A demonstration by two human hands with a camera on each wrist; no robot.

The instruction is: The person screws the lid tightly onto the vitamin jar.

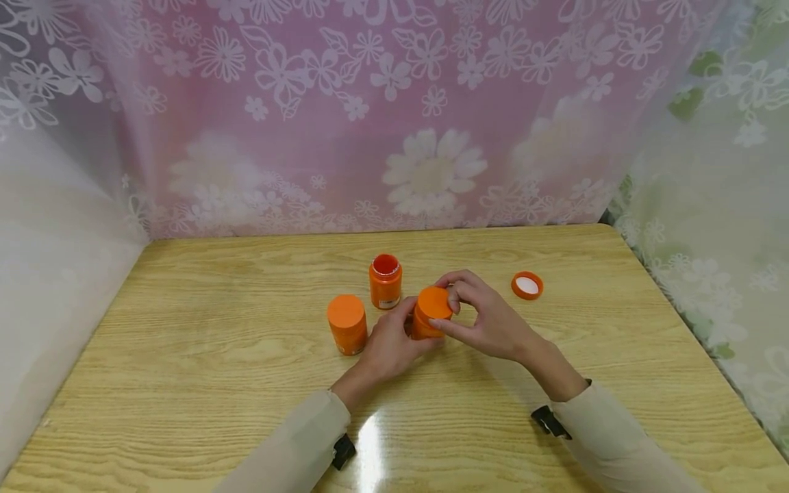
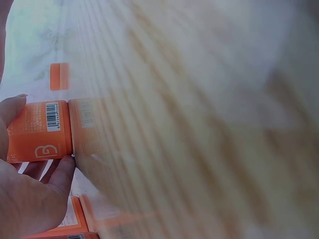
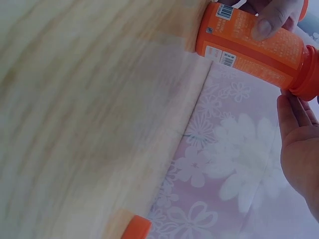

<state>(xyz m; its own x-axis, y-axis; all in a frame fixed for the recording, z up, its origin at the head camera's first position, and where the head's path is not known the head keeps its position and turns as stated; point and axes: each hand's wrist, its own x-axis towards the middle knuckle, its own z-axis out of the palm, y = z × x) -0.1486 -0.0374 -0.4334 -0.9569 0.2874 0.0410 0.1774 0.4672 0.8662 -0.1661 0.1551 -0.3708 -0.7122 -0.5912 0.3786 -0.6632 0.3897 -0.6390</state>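
In the head view, my left hand (image 1: 388, 346) grips the body of an orange bottle (image 1: 421, 329) that stands upright on the table. The fingers and thumb of my right hand (image 1: 483, 318) pinch its orange lid (image 1: 434, 301) from the right side. The right wrist view shows the label and barcodes of that bottle (image 3: 249, 45), with the left thumb across it and the right fingers at the lid (image 3: 306, 74). From the left wrist view, the bottle's base (image 2: 65, 129) meets the tabletop.
An uncapped orange bottle (image 1: 385, 284) stands just behind the left hand, its mouth showing red inside. Left of the hand is a capped orange bottle (image 1: 348, 325). A loose orange lid (image 1: 527, 285) lies white inside up at the right. A floral curtain (image 1: 425, 137) borders the wooden table (image 1: 234, 383).
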